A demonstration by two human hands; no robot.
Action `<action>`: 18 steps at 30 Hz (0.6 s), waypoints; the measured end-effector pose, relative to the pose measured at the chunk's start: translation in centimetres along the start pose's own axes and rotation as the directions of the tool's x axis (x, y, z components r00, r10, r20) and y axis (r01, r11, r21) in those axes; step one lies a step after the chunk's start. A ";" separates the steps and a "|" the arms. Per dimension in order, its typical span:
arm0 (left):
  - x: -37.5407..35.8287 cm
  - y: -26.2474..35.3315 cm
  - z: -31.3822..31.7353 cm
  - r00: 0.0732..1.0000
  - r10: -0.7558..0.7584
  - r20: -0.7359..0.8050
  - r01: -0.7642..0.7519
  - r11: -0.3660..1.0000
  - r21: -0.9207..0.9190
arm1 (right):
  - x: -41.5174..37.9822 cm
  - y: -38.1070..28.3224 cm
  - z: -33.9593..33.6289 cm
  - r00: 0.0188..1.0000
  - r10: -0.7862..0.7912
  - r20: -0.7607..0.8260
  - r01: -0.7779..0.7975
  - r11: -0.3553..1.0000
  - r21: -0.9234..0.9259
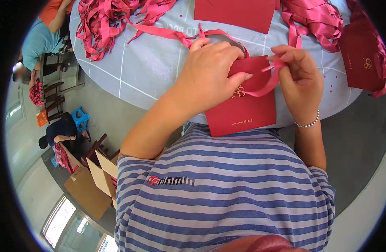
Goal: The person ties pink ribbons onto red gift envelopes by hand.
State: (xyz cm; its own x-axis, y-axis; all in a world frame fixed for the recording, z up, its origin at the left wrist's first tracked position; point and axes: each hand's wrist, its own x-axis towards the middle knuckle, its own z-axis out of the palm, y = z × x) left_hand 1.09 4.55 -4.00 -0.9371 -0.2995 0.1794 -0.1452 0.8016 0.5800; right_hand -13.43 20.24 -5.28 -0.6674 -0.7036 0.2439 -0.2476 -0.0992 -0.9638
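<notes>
A red paper bag with gold lettering lies at the near edge of the cloth-covered table, against my striped shirt. My left hand grips its upper left part, thumb on the front and fingers behind the top edge. Between the thumb and fingers of my right hand is the end of a pink ribbon, which loops across the bag's front. More ribbon runs behind my left fingers, and the bag's opening is partly hidden by them.
Ribbon heaps lie at the far left and far right. Another red bag lies ahead; a ribboned one sits at the right edge. Left are two people, a blue stool and an open carton.
</notes>
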 end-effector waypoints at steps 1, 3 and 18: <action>0.0 0.0 0.0 1.000 -0.002 0.005 0.002 1.000 0.008 | -0.2 -0.5 -0.4 1.000 0.004 0.003 -0.004 1.000 0.000; -0.1 0.0 0.1 1.000 -0.008 0.013 0.008 1.000 0.014 | -0.4 -1.1 -1.3 0.969 0.074 0.237 0.021 0.927 -0.375; -0.5 0.3 0.3 1.000 -0.024 -0.004 0.025 0.998 0.052 | -0.9 -0.5 -0.2 0.923 -0.151 0.353 0.312 0.831 -0.461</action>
State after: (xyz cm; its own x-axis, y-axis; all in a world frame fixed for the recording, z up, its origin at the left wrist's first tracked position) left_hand 1.43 5.10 -4.20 -0.9319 -0.3212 0.1686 -0.1844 0.8197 0.5423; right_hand -12.83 21.01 -4.95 -0.3313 -0.8830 0.3324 -0.7374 0.0226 -0.6750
